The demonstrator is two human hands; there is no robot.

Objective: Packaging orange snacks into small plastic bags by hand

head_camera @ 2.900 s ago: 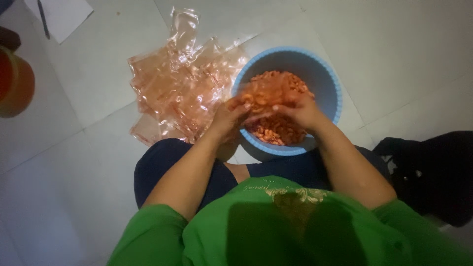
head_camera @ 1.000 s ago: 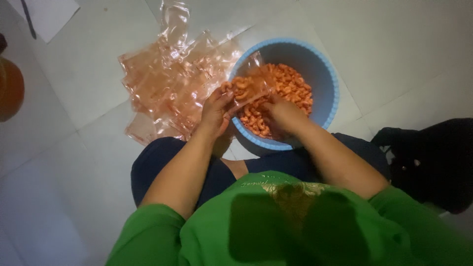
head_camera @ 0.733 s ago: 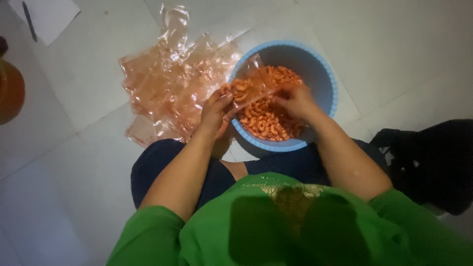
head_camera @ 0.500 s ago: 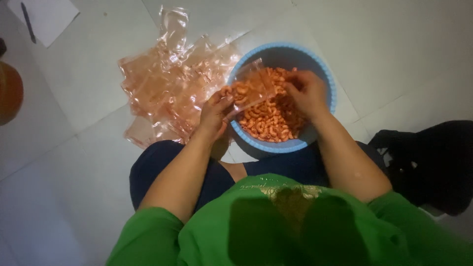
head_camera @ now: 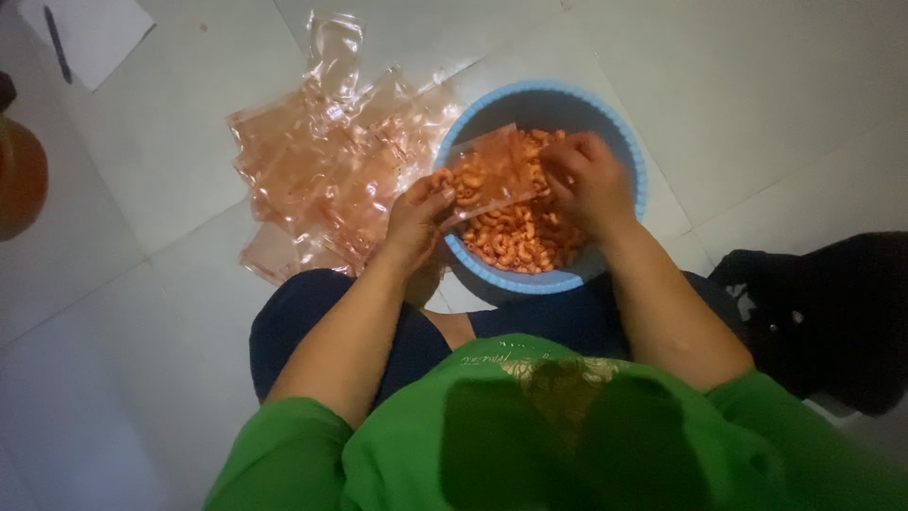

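Observation:
A light blue round tub (head_camera: 636, 161) stands on the white tiled floor, holding orange curled snack pieces (head_camera: 515, 241). My left hand (head_camera: 416, 222) pinches the lower corner of a small clear plastic bag (head_camera: 487, 175) partly filled with those pieces, held over the tub's left side. My right hand (head_camera: 586, 180) is at the bag's mouth, fingers bunched around a handful of snack pieces, right above the tub.
A heap of empty clear, orange-tinted plastic bags (head_camera: 322, 156) lies left of the tub. A white sheet with a pen (head_camera: 90, 33) is at the top left, an orange container (head_camera: 19, 180) at the left edge, a black bag (head_camera: 823, 312) at the right.
My right hand went down into the tub, came up with snack pieces and moved to the bag's mouth. My left hand kept holding the bag in place.

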